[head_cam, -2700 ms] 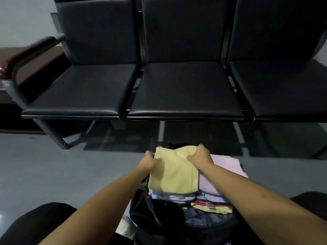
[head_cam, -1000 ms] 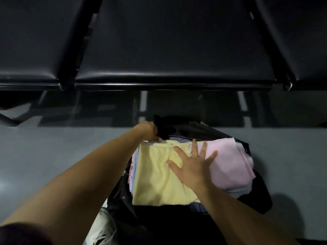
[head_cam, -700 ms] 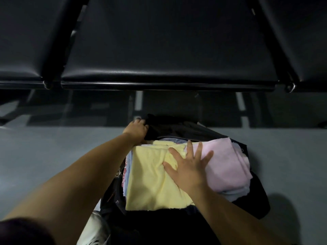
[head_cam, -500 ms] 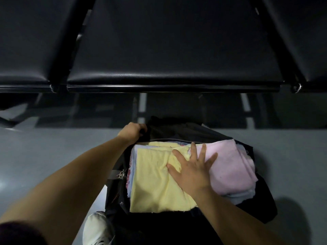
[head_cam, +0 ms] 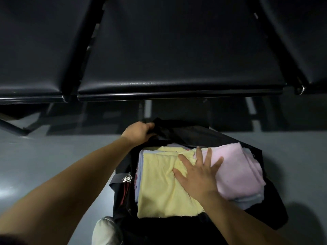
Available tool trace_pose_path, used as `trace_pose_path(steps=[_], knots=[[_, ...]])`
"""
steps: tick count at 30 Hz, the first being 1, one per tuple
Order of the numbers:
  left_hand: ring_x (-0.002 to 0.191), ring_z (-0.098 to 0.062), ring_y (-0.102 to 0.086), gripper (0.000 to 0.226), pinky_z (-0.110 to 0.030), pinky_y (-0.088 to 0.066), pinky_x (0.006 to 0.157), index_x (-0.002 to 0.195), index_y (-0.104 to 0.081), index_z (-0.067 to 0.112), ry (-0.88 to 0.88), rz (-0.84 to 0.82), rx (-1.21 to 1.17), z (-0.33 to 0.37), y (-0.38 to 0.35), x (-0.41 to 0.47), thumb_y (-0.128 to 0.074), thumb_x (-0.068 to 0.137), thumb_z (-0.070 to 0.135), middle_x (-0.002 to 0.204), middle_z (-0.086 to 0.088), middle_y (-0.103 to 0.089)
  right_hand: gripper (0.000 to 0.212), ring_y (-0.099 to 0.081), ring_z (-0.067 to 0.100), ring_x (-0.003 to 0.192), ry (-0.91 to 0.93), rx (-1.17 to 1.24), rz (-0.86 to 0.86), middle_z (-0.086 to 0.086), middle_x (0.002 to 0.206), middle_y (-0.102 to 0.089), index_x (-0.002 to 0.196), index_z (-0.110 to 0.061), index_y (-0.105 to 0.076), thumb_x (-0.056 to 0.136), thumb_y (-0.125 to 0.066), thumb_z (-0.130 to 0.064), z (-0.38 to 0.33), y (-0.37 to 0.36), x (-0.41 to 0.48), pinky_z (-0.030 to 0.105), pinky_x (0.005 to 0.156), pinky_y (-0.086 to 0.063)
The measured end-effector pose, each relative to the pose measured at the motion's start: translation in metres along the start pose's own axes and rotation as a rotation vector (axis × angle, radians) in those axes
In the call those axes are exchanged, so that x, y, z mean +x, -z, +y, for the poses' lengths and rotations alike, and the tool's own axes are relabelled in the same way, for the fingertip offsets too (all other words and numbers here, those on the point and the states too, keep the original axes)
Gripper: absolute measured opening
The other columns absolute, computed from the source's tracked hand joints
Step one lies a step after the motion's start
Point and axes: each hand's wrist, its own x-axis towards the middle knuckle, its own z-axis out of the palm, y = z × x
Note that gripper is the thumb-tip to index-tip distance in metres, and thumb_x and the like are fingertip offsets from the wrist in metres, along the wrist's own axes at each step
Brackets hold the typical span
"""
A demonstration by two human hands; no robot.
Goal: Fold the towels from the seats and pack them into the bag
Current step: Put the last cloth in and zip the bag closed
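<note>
We see first a row of black padded seats across the top, their leather-like covers smooth with a faint grain and a rounded front edge over a dark metal rail. Below them lies a grey glossy floor, which carries dim reflections. On that floor, just in front of the middle seat, stands a black soft fabric bag, open at the top, with slack and creased walls. Its mouth is filled by a stack of folded towels. The yellow terry towel lies on top at the left, a rough rectangle with a nappy surface and a slightly frayed near edge. The pink terry towel sits beside it at the right, touching it, thick and rounded at its folds. Pale blue towel layers show under both, along the left and right edges. The left hand is at the bag's far rim, its grip clamped on a bunched black fold of the bag, just beyond the towels. The right hand lies flat on the stack with its fingers spread apart, the palm over the line where yellow and pink meet, and the yellow cloth wrinkles under it. A white rounded shoe toe shows at the bottom beside the bag, and a small silvery metal clasp hangs on a grey strap at the bag's left side.
</note>
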Motion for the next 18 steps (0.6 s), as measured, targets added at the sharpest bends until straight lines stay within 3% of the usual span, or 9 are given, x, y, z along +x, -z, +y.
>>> trace_pose_path(steps=[2, 3, 6, 8, 10, 12, 14, 15, 18], knots=[[0.124, -0.043, -0.05, 0.029, -0.051, -0.043, 0.104, 0.117, -0.071, 0.02, -0.158, 0.14, 0.226, 0.002, 0.003, 0.004, -0.056, 0.098, 0.035, 0.134, -0.018, -0.054, 0.067, 0.013, 0.05, 0.15, 0.004, 0.0, -0.024, 0.015, 0.169, 0.001, 0.151, -0.054, -0.019, 0.09, -0.018, -0.081, 0.0, 0.002, 0.0, 0.077, 0.106, 0.015], [0.122, -0.042, -0.052, 0.03, -0.05, -0.045, 0.104, 0.121, -0.07, 0.017, -0.225, 0.136, 0.267, 0.008, 0.007, 0.006, -0.052, 0.099, 0.026, 0.136, -0.018, -0.053, 0.066, 0.014, 0.05, 0.149, 0.004, 0.001, -0.036, 0.015, 0.169, 0.003, 0.152, -0.054, -0.017, 0.091, -0.019, -0.08, 0.001, 0.003, 0.0, 0.076, 0.106, 0.015], [0.127, -0.037, -0.052, 0.048, -0.043, -0.046, 0.102, 0.151, -0.04, 0.02, -0.246, -0.103, 0.21, 0.036, 0.01, 0.011, -0.039, 0.104, 0.013, 0.145, -0.016, -0.045, 0.07, 0.016, 0.049, 0.149, 0.004, 0.001, -0.053, 0.014, 0.168, 0.005, 0.152, -0.053, -0.013, 0.088, -0.013, -0.081, 0.001, 0.006, -0.002, 0.076, 0.108, 0.015], [0.125, -0.038, -0.053, 0.052, -0.043, -0.048, 0.099, 0.155, -0.033, 0.031, -0.206, -0.136, 0.17, 0.055, 0.01, 0.015, -0.039, 0.105, 0.019, 0.144, -0.016, -0.047, 0.077, 0.016, 0.048, 0.149, 0.003, 0.001, -0.046, 0.013, 0.168, 0.005, 0.152, -0.053, -0.012, 0.081, -0.003, -0.082, 0.001, 0.007, -0.003, 0.076, 0.108, 0.016], [0.113, -0.035, -0.062, 0.045, -0.039, -0.052, 0.084, 0.15, -0.042, 0.033, -0.158, -0.133, 0.203, 0.069, 0.011, 0.022, -0.045, 0.105, 0.031, 0.132, -0.011, -0.059, 0.074, 0.016, 0.048, 0.149, 0.009, 0.008, -0.035, 0.014, 0.168, 0.005, 0.152, -0.053, -0.014, 0.084, -0.009, -0.081, 0.002, 0.006, -0.004, 0.076, 0.107, 0.017], [0.103, -0.033, -0.066, 0.034, -0.037, -0.05, 0.075, 0.134, -0.059, 0.024, -0.13, -0.109, 0.276, 0.081, 0.011, 0.031, -0.048, 0.103, 0.031, 0.12, -0.01, -0.066, 0.068, 0.016, 0.049, 0.15, 0.018, 0.028, -0.016, 0.015, 0.168, 0.003, 0.151, -0.053, -0.018, 0.089, -0.018, -0.079, 0.002, 0.005, -0.004, 0.076, 0.106, 0.019], [0.106, -0.037, -0.064, 0.031, -0.041, -0.051, 0.08, 0.125, -0.064, 0.013, -0.122, -0.095, 0.221, 0.094, 0.006, 0.039, -0.042, 0.104, 0.019, 0.126, -0.015, -0.061, 0.067, 0.014, 0.05, 0.15, 0.02, 0.044, 0.018, 0.017, 0.168, -0.001, 0.151, -0.053, -0.023, 0.088, -0.02, -0.078, 0.001, 0.004, -0.005, 0.077, 0.105, 0.021], [0.111, -0.038, -0.062, 0.034, -0.043, -0.051, 0.088, 0.13, -0.06, 0.012, -0.125, -0.106, 0.173, 0.101, 0.002, 0.043, -0.037, 0.105, 0.015, 0.133, -0.017, -0.056, 0.067, 0.014, 0.05, 0.15, 0.016, 0.049, 0.028, 0.017, 0.168, -0.002, 0.15, -0.053, -0.024, 0.088, -0.021, -0.078, 0.001, 0.004, -0.005, 0.077, 0.104, 0.021], [0.123, -0.039, -0.057, 0.047, -0.043, -0.045, 0.1, 0.151, -0.04, 0.029, -0.137, -0.132, 0.096, 0.114, 0.001, 0.05, -0.032, 0.107, 0.017, 0.142, -0.015, -0.052, 0.066, 0.017, 0.05, 0.149, 0.022, 0.043, 0.009, 0.016, 0.168, 0.002, 0.151, -0.052, -0.021, 0.091, -0.024, -0.077, 0.001, 0.003, -0.005, 0.077, 0.104, 0.022]])
